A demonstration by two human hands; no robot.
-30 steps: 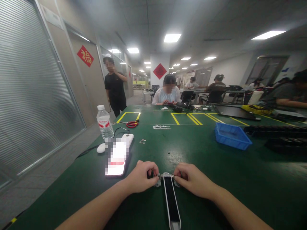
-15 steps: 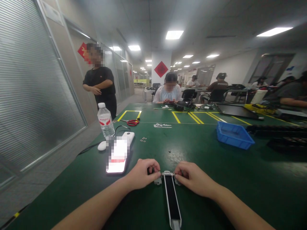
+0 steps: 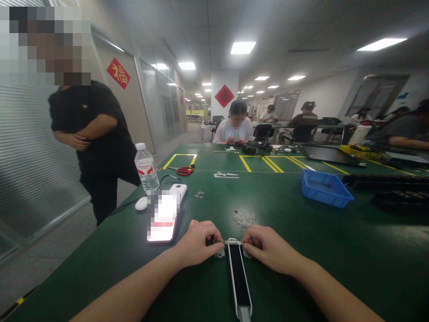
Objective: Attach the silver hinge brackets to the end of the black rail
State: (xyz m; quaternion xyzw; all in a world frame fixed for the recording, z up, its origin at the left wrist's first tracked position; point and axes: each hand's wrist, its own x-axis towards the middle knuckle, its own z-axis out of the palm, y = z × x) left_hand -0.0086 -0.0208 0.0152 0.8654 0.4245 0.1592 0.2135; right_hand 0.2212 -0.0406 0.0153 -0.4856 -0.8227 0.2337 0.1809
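Observation:
A long narrow black strip in a pale metal frame point(image 3: 238, 277) lies on the green table point(image 3: 301, 250), running from me toward the far side. At its far end is a small metal fitting point(image 3: 232, 243). My left hand point(image 3: 197, 244) is closed in a pinch on the left side of that fitting, with a small dark part between the fingers. On the right side of the fitting my right hand point(image 3: 268, 248) is pinched shut. Both forearms rest low over the table.
A lit phone point(image 3: 163, 219) lies left of my hands, with a white mouse point(image 3: 141, 203), a white box and a water bottle point(image 3: 146, 167) behind it. Red scissors point(image 3: 184, 171), small loose washers point(image 3: 200, 194) and a blue tray point(image 3: 325, 188) lie farther out. A person in black point(image 3: 97, 143) walks by the table's left edge; others sit at the far end.
The person in black has walked along the left side toward me and is much closer. My hands stay pinched on the fitting, almost unmoved.

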